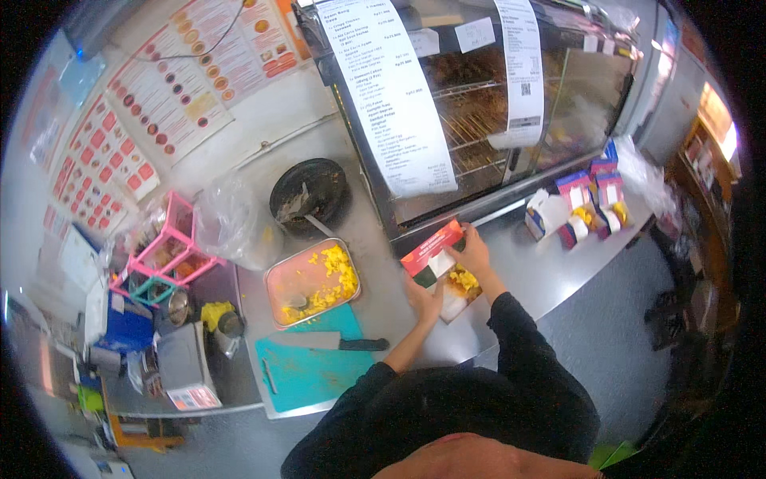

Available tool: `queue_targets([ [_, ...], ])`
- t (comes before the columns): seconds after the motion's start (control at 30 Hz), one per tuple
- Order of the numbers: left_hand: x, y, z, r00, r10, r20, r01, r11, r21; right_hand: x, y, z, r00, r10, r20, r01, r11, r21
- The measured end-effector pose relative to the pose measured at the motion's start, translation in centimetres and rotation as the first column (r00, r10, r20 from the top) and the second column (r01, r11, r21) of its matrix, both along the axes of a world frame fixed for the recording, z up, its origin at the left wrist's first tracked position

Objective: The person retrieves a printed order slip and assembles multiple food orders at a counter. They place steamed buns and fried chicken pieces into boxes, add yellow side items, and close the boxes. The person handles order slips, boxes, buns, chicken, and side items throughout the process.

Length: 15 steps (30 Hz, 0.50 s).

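Note:
A paper food box with a white inside stands on the steel counter in front of me, its red-and-dark lid raised at the far side. Yellow pieces of food lie in it. My left hand grips the box's left side near the lid. At the lid's right end, my right hand has its fingers curled over the edge. To the left is a metal tray with yellow chopped pieces and a utensil in it. A knife rests on the teal cutting board.
A black pan with a utensil sits at the back. Behind the box stands a glass-fronted cabinet with long paper receipts hanging on it. Several filled boxes are at the right. Pink baskets stand on the left.

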<state>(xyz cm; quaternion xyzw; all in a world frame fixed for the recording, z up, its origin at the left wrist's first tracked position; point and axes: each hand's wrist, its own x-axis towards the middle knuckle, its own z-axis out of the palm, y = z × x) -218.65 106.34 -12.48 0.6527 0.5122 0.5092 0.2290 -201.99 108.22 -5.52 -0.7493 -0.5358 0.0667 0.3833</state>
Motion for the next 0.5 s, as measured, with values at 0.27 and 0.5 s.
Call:
queue_targets([
  [0.27, 2.6, 2.9, 3.9, 0.955, 0.138, -0.262, -0.130, 0.990, 0.048, 2.6, -1.4, 1.0, 0.997, 0.002, 0.078, -0.009, 0.995, 0.096],
  [0.5, 0.4, 3.1, 5.8, 0.922, -0.213, 0.325, 0.309, 0.909, -0.281, 7.8, -2.0, 0.1, 0.862, 0.081, -0.501, -0.117, 0.992, -0.040],
])
